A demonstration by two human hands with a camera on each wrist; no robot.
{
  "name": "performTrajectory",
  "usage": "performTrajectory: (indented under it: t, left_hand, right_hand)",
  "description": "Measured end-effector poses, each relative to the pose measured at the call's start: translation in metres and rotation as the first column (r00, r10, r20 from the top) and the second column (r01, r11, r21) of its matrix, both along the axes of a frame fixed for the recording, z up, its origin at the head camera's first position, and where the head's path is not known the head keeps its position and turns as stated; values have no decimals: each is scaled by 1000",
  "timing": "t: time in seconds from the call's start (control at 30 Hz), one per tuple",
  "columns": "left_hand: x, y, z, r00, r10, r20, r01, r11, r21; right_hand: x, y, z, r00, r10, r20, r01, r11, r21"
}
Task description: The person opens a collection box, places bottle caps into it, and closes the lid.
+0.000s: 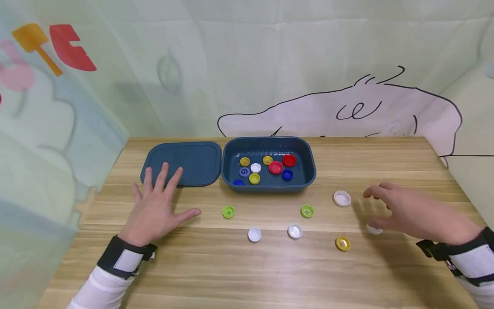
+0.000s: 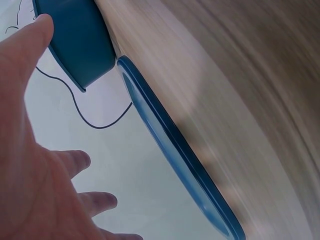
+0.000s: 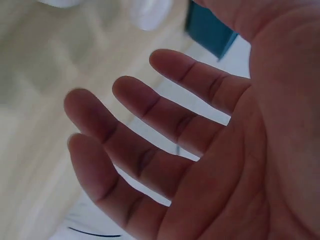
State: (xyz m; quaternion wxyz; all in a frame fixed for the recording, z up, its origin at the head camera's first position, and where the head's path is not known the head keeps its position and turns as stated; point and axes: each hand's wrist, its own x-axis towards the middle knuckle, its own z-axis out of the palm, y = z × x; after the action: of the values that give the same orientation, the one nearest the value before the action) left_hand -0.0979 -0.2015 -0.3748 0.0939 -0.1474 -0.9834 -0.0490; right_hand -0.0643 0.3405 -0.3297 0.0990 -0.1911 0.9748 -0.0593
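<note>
My left hand [image 1: 154, 210] has its fingers spread, with the fingertips overlapping the near edge of the flat blue lid [image 1: 189, 165]; nothing is in it. To the right, my right hand [image 1: 420, 214] hovers with loosely bent fingers and an empty palm, as the right wrist view also shows. Its thumb partly covers a white bottle cap [image 1: 374, 230] on the table. Just left of its fingertips lies a larger white cap [image 1: 342, 198]. A yellow cap [image 1: 343, 243] sits nearer the front.
A blue container [image 1: 269, 189] beside the lid holds several red, yellow, blue and white caps. Before it on the wooden table [image 1: 216, 266] lie a left green cap [image 1: 228, 212], a right green cap [image 1: 307, 211] and two small white caps [image 1: 254, 234]. A printed cloth hangs behind.
</note>
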Motion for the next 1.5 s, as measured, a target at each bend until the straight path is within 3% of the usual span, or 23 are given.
performTrajectory:
  t: [0.27, 0.33, 0.57, 0.7, 0.83, 1.07, 1.3, 1.5]
  left_hand:
    - [1, -1, 0, 1000, 0, 0, 0, 1000, -1]
    - [1, -1, -1, 1000, -1, 0, 1, 1000, -3]
    - [1, 0, -1, 1000, -2, -1, 2, 1000, -2]
    - [1, 1, -1, 1000, -2, 0, 2, 1000, -3]
    - [2, 1, -1, 1000, -3, 0, 3, 1000, 3]
    - [1, 1, -1, 1000, -1, -6, 1, 1000, 1]
    - [0, 2, -1, 1000, 3, 4, -3, 1000, -10]
    - [1, 3, 0, 1000, 0, 6, 0, 1000, -7]
  right_hand:
    - [17, 10, -25, 998, 62, -16, -63, 994, -85]
    - [18, 10, -28, 999, 46, -8, -46, 995, -94]
    - [18, 10, -33, 994, 102, -25, -104, 988, -115]
    - [16, 9, -31, 995, 98, -15, -99, 991, -88]
    - [11, 6, -20, 997, 82, 6, -81, 994, -75]
    - [-8, -12, 16, 986, 132, -99, -139, 988, -74]
    - [-29, -41, 50, 972, 169, -163, -179, 983, -45]
    - [-52, -74, 64, 965, 186, -187, -198, 979, -49]
